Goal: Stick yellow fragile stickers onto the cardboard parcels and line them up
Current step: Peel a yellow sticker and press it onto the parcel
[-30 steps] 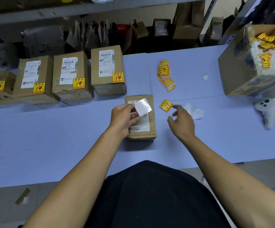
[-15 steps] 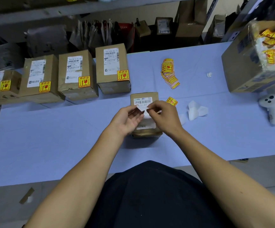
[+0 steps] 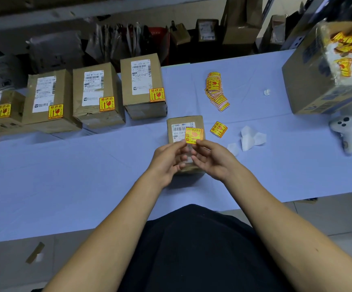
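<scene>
Both hands, left hand [image 3: 167, 160] and right hand [image 3: 214, 160], pinch a yellow fragile sticker [image 3: 194, 135] in their fingers above the unlabelled parcel [image 3: 185, 131] mid-desk; pressing it down comes next, then joining the labelled row [image 3: 99, 95] along the far edge.

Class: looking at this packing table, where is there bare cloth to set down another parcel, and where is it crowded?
Free: the wide stretch of table left of the left hand, in front of the stickered parcel row; also the near right, below the backing scraps. Crowded: around the small parcel, loose sticker and sticker pile.
</scene>
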Demonstrator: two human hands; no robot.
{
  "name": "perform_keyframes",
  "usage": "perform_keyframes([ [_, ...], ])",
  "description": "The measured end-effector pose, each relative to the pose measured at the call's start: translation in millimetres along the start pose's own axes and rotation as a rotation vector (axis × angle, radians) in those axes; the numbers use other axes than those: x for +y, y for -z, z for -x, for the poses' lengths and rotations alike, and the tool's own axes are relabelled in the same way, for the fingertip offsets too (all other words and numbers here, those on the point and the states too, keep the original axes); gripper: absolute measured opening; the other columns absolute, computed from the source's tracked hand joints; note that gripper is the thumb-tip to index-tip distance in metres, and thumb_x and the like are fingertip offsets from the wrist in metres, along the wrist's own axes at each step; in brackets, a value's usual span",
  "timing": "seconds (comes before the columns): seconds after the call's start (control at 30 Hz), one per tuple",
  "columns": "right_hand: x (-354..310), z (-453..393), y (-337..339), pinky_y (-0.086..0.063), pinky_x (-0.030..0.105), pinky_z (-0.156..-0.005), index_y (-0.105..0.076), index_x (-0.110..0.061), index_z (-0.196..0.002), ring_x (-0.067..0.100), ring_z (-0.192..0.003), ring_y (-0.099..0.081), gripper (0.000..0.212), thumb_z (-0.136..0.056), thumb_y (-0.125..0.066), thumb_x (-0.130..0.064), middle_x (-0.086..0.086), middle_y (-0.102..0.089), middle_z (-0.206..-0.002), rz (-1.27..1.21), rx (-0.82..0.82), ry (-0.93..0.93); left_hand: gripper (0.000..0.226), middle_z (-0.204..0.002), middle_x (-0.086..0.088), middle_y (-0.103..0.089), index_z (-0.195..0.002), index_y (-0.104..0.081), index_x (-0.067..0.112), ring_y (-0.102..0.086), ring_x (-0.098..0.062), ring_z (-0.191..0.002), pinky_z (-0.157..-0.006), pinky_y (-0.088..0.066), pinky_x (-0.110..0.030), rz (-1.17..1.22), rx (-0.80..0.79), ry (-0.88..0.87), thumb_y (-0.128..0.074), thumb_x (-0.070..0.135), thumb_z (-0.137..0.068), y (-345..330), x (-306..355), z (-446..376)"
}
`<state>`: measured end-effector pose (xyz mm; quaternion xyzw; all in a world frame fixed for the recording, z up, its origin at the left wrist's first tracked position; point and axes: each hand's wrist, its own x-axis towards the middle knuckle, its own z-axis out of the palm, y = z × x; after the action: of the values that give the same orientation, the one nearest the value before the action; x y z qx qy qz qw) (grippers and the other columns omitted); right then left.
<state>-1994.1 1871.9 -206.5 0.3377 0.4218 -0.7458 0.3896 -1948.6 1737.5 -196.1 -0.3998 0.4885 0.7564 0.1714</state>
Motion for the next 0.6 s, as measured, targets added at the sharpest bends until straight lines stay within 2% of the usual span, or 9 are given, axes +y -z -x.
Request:
perform_keyframes([
  [0.1, 1, 1, 0, -0.057, 0.021, -0.055, -0.064, -0.007, -0.094, 0.011, -0.064, -0.07, 0.008, -0.094, -0.061, -0.014, 0.002, -0.073, -0.075, -0.027, -0.038, 0.0, 0.01, -0.067, 0.003, -0.068, -0.089, -0.069, 0.012, -0.057, -0.01, -0.063, -0.058, -0.042, -0.022, 0.011, -0.02, -0.048, -0.063, 0.018, -0.095, -7, -1, 2],
  [0.23, 3, 2, 2, -0.052, 0.019, -0.051, -0.066, -0.008, -0.098, 0.009, -0.058, -0.063, 0.009, -0.095, -0.061, -0.015, 0.003, -0.074, -0.08, 0.055, -0.056, 0.061, 0.008, -0.07, 0.002, -0.065, -0.088, -0.068, 0.012, -0.057, -0.009, -0.063, -0.052, -0.045, -0.019, 0.004, 0.076, -0.112, -0.063, 0.014, -0.094, -11, -4, -2],
  [0.33, 3, 3, 0, -0.051, 0.02, -0.053, -0.066, -0.008, -0.101, 0.01, -0.059, -0.061, 0.009, -0.094, -0.063, -0.013, 0.005, -0.073, -0.088, 0.149, -0.035, 0.108, 0.012, -0.071, 0.001, -0.065, -0.081, -0.069, 0.013, -0.057, -0.012, -0.066, -0.055, -0.047, -0.021, -0.104, 0.153, -0.208, -0.064, 0.012, -0.092, -9, -6, -5],
  [0.47, -6, 7, -2, -0.05, 0.024, -0.057, -0.068, -0.012, -0.096, 0.011, -0.061, -0.058, 0.009, -0.091, -0.067, -0.02, 0.003, -0.062, -0.08, 0.555, 0.045, 0.217, 0.016, -0.07, 0.006, -0.065, -0.074, -0.066, 0.023, -0.061, -0.015, -0.071, -0.063, -0.049, -0.026, -0.511, 0.228, -0.526, -0.065, 0.017, -0.089, 0, -6, -4],
  [0.53, -16, 7, 1, -0.056, 0.034, -0.069, -0.065, -0.015, -0.111, 0.013, -0.072, -0.059, 0.025, -0.089, -0.07, -0.026, 0.003, -0.062, -0.09, 0.749, 0.047, 0.286, 0.015, -0.07, 0.007, -0.064, -0.074, -0.065, 0.024, -0.061, -0.014, -0.071, -0.063, -0.049, -0.028, -0.582, 0.161, -0.588, -0.066, 0.02, -0.088, 8, 3, -4],
  [0.6, -28, 8, 5, -0.058, 0.036, -0.08, -0.061, -0.02, -0.121, 0.015, -0.082, -0.064, 0.035, -0.089, -0.072, -0.027, 0.003, -0.066, -0.102, 0.883, 0.019, 0.362, 0.011, -0.069, 0.005, -0.064, -0.073, -0.066, 0.023, -0.057, -0.014, -0.068, -0.065, -0.047, -0.029, -0.674, 0.027, -0.597, -0.066, 0.024, -0.085, 17, 16, -4],
])
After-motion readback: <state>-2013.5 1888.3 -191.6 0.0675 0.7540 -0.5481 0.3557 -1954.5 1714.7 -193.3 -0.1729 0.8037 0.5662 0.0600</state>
